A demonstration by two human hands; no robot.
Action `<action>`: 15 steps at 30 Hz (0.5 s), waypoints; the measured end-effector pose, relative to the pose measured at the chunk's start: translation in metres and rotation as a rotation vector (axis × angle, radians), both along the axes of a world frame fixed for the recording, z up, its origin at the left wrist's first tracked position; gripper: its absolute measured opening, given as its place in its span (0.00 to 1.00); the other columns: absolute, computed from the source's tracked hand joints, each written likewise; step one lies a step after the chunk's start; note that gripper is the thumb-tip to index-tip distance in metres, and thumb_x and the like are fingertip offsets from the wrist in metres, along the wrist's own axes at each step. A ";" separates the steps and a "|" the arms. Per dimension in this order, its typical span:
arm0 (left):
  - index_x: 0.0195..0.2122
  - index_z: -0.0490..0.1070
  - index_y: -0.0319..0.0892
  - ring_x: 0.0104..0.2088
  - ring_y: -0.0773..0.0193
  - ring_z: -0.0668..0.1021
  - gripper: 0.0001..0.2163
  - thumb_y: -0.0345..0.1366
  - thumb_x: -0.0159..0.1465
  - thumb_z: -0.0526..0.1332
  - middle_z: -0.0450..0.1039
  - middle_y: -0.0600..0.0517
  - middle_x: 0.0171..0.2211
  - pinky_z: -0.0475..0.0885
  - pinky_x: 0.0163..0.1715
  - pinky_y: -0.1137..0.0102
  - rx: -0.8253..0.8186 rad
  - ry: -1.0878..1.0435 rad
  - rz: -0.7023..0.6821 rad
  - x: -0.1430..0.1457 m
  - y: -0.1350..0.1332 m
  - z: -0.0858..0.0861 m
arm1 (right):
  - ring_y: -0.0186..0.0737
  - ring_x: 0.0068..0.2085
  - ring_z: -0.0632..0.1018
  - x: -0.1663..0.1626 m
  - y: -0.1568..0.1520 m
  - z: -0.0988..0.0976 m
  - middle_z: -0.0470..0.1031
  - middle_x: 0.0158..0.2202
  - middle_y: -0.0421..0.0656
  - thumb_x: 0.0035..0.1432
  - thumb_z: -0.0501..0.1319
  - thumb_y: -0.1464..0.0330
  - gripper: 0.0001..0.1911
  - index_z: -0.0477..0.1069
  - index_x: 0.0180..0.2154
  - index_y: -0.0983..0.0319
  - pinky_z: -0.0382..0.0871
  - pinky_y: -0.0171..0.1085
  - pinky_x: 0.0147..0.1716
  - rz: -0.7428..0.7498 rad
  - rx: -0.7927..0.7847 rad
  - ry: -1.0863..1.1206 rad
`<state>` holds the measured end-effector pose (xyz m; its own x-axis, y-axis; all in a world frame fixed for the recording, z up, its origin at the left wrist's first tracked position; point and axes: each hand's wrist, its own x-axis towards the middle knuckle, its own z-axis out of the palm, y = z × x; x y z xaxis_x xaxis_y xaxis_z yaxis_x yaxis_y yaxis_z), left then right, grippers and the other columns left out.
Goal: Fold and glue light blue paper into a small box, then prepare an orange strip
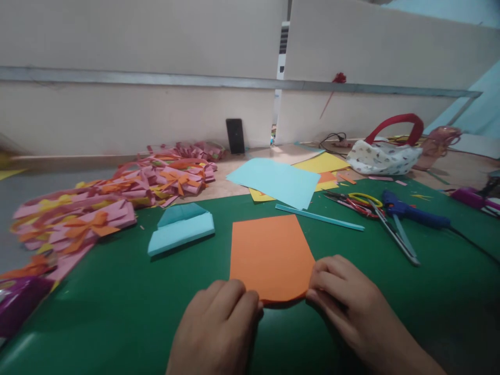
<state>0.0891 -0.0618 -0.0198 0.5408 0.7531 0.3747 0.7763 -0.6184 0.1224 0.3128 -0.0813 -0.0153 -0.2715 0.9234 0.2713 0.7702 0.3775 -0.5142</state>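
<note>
Both hands pinch the near edge of the orange paper (269,258) on the green table (117,307). The left hand (216,325) has a narrow grip on one corner. The right hand (344,302) grips the other.

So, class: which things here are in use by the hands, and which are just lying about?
In use: orange paper, pinched at its near edge by left hand and right hand.
Lying about: folded blue paper, scissors, glue gun, pink paper bows, blue sheet.
</note>
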 end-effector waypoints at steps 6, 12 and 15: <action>0.29 0.68 0.45 0.27 0.64 0.71 0.10 0.34 0.64 0.50 0.69 0.53 0.26 0.65 0.24 0.72 -0.156 -0.051 -0.034 -0.002 0.002 0.001 | 0.38 0.34 0.69 -0.004 0.004 0.001 0.68 0.31 0.41 0.62 0.52 0.71 0.08 0.66 0.29 0.59 0.63 0.36 0.31 0.020 -0.021 0.060; 0.27 0.68 0.45 0.28 0.64 0.72 0.11 0.36 0.65 0.51 0.69 0.53 0.27 0.67 0.26 0.72 -0.223 -0.088 -0.008 -0.003 0.001 0.002 | 0.38 0.34 0.68 -0.005 0.002 -0.002 0.67 0.31 0.41 0.63 0.50 0.69 0.10 0.63 0.29 0.59 0.62 0.37 0.31 -0.001 -0.040 0.032; 0.25 0.66 0.45 0.27 0.64 0.72 0.11 0.37 0.64 0.51 0.69 0.53 0.26 0.67 0.25 0.71 -0.236 -0.082 0.065 0.000 0.002 0.002 | 0.39 0.34 0.68 -0.007 0.003 -0.003 0.66 0.31 0.41 0.63 0.50 0.69 0.10 0.61 0.28 0.60 0.61 0.38 0.31 -0.045 -0.044 -0.012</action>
<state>0.0894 -0.0597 -0.0178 0.4638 0.8569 0.2248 0.7948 -0.5146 0.3218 0.3057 -0.0784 -0.0187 -0.2326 0.9457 0.2271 0.7918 0.3198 -0.5204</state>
